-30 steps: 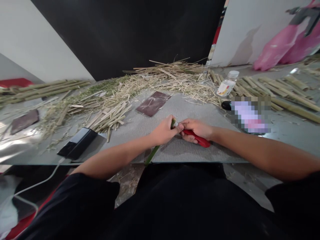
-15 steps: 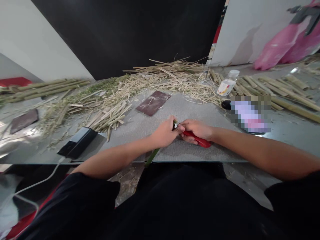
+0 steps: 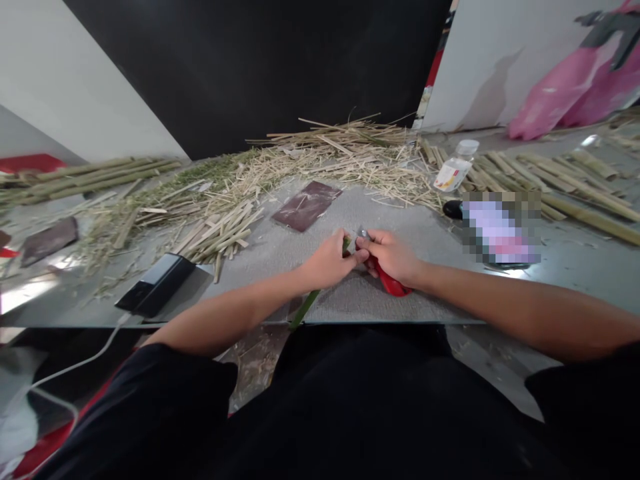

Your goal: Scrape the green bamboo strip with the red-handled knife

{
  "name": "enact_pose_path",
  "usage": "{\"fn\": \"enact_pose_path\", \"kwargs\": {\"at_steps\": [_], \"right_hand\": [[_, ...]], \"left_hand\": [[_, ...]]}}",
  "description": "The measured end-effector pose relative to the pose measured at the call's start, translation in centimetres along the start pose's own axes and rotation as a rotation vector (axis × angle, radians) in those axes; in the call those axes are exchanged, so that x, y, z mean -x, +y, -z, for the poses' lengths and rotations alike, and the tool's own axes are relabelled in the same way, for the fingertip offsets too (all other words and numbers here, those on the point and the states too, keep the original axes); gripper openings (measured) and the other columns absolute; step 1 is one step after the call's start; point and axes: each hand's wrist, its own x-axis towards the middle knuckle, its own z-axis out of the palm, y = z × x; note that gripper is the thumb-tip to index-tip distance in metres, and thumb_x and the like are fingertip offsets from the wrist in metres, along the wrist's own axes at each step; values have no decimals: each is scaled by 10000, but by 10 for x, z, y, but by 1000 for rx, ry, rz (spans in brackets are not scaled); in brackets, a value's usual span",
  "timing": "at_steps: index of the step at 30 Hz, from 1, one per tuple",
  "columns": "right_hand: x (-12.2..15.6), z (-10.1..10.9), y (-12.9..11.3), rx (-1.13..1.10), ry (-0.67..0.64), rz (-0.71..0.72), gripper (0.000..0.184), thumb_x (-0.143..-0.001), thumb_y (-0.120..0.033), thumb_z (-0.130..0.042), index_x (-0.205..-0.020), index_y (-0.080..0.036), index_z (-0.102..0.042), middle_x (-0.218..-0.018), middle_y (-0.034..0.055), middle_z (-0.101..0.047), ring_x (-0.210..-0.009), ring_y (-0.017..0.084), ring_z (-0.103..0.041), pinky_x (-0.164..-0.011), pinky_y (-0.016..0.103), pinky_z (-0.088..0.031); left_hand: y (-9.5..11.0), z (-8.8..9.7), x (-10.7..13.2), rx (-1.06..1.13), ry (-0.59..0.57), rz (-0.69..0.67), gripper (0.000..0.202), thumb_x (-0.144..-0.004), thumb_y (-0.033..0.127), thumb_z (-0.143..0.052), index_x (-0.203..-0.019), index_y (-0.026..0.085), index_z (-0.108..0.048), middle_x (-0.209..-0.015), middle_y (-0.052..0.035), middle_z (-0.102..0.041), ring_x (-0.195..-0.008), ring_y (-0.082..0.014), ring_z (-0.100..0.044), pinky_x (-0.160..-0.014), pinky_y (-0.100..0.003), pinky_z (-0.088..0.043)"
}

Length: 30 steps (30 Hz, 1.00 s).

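At frame centre I see my right hand (image 3: 393,257) has tilted the red-handled knife (image 3: 387,283) upright, fingers wrapped round it; my left hand (image 3: 327,263) stays clenched on the green bamboo stick (image 3: 304,310).

Bare forearms; black short sleeves, dark lap garment, probably black trousers.

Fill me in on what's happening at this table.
A person seated at the table grips a green bamboo stick in the left hand and a red-handled knife in the right hand, blade at the stick's top end. Both hands meet over a grey mat. Pale bamboo slivers and shavings are piled behind, beside a dark sanding sheet and a small bottle.
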Motion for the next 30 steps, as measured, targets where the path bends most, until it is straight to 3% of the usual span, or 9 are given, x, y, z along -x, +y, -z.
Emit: {"fn": "enact_pose_path", "kwargs": {"at_steps": [4,8,17,20,22,25,27,30], "right_hand": [[-2,6,-4,35,5,96,308,-963,-438,-727,-814,-238,-546,-562,-42,-542,-448,125,-496,-432,263,-438],[-1,8,-6,109,-28,125,340,-951,-468,-750,-809,-235,-548,-544,-43,-544,-443,122,-497,-440,261,-406],[-4,9,-3,34,3,103,257,-981,-426,-717,-903,-238,-559,-580,-56,-508,-486,116,-461,-465,254,-420],[-4,12,-3,-51,27,80,261,-1051,-470,-580,-951,-229,-570,-576,-46,-523,-472,123,-469,-453,255,-407],[-5,16,-5,-86,-31,43,351,-1074,-532,-480,-936,-225,-581,-552,-33,-534,-435,135,-474,-423,262,-389],[-5,22,-8,-32,-256,-41,400,-1053,-562,-501,-864,-220,-589,-508,-23,-535,-390,139,-469,-402,264,-382],[-4,25,-10,2,-386,-109,382,-1034,-541,-554,-838,-216,-591,-496,-23,-533,-381,138,-466,-393,260,-381],[-2,25,-11,-17,-450,-179,350,-1035,-501,-565,-839,-212,-589,-506,-29,-523,-380,132,-459,-384,252,-376]], "left_hand": [[-2,-3,0,174,-92,40,273,-882,279,-672,-974,241,-418,-749,56,-531,-676,-152,-531,-631,-307,-387],[-5,-7,-1,472,-210,150,247,-901,163,-587,-1006,252,-383,-619,100,-474,-515,-110,-465,-530,-258,-333],[-4,-4,-2,665,-245,116,263,-1018,277,-603,-978,256,-345,-610,112,-418,-474,-77,-386,-505,-220,-322],[-4,-2,-2,688,-237,86,268,-1023,301,-605,-978,252,-346,-650,115,-393,-461,-59,-340,-501,-225,-304],[-6,0,-3,677,-242,57,313,-1015,354,-643,-971,248,-352,-664,111,-396,-460,-53,-338,-496,-232,-289],[-8,3,-4,652,-262,27,465,-947,491,-764,-962,245,-369,-658,110,-403,-475,-56,-365,-495,-237,-293],[-9,3,-4,629,-272,29,553,-898,585,-806,-964,244,-377,-678,95,-470,-488,-58,-384,-491,-236,-301],[-11,1,-4,576,-294,15,601,-876,686,-787,-986,237,-402,-770,39,-608,-516,-67,-426,-495,-238,-325]]}}
